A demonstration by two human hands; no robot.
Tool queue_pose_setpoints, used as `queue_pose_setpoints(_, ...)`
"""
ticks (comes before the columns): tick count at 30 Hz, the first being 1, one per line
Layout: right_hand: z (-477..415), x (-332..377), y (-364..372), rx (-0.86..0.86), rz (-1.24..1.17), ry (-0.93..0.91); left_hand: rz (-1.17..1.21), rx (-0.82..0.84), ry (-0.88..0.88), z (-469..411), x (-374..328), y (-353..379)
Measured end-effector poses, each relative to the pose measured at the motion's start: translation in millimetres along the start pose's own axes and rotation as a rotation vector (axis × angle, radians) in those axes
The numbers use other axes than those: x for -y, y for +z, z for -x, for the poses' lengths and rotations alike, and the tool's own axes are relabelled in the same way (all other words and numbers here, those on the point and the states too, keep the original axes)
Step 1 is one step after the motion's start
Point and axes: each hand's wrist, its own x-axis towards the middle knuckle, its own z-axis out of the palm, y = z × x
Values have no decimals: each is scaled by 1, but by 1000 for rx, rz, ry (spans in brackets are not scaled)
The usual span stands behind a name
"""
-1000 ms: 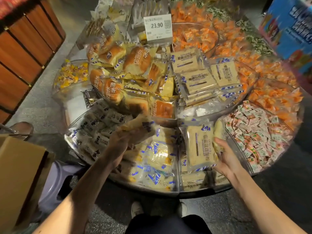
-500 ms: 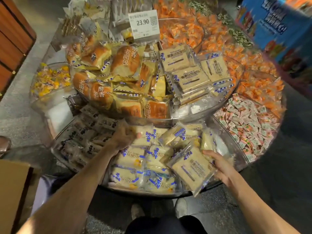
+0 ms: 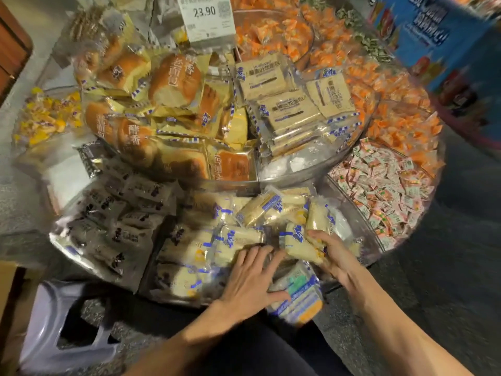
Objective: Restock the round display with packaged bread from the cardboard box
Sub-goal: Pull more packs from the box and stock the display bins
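Observation:
The round display [image 3: 375, 241] has clear acrylic compartments on two tiers. Its near lower compartment holds pale bread packets with blue print [image 3: 189, 248]. My left hand [image 3: 250, 279] lies flat with spread fingers on the packets at the front of this compartment. My right hand [image 3: 334, 257] grips the end of one pale bread packet [image 3: 296, 245] at the compartment's right side. Between my hands another packet [image 3: 298, 298] lies label side up and hangs over the front rim. A corner of the cardboard box [image 3: 8, 294] shows at the left edge.
The upper tier holds brown bread loaves [image 3: 173, 80] and flat toast packets [image 3: 287, 109] under a 23.90 price sign [image 3: 206, 19]. Dark packets [image 3: 116, 218] fill the left compartment, and small candies [image 3: 385, 185] fill the right. A purple plastic stool [image 3: 51, 329] stands beside the box.
My left hand moved right, from the back left of the compartment to its front. My right hand brought its packet down into the compartment. The view swung right and closer.

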Motion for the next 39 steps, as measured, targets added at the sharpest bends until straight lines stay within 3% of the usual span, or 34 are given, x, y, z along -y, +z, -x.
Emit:
queue_pose_setpoints(7,1,18,-15,105,-8,62,121,-16,-111,0,-23,-13)
queue_pose_setpoints(12,0,21,-18,130,-1,112,394,41,-222,-4,-28,-21)
queue_pose_setpoints(16,-2,21,-23,138,12,134,713,-73,-419,-13,-24,-38)
queue_pose_setpoints(21,4,29,-24,211,-30,151,1258,-353,-622,-39,-29,-60)
queue_pose_setpoints(23,6,33,-29,253,-76,178,1402,-351,-609,-47,-34,-67)
queue_pose_setpoints(28,19,47,-37,328,-174,212,1460,-390,-569,-61,-40,-73)
queue_pose_setpoints(30,24,53,-38,334,-194,189,1536,-292,-579,-68,-49,-73)
queue_pose_setpoints(33,23,61,-39,322,-217,164,1460,-176,-537,-85,-50,-74)
queue_pose_setpoints(35,21,68,-42,290,-252,135,1281,-282,-472,-93,-40,-76)
queue_pose_setpoints(37,19,74,-44,252,-278,100,743,-515,-438,-97,-9,-67)
queue_pose_setpoints(39,18,80,-47,230,-295,77,256,-435,-328,-97,24,-51)
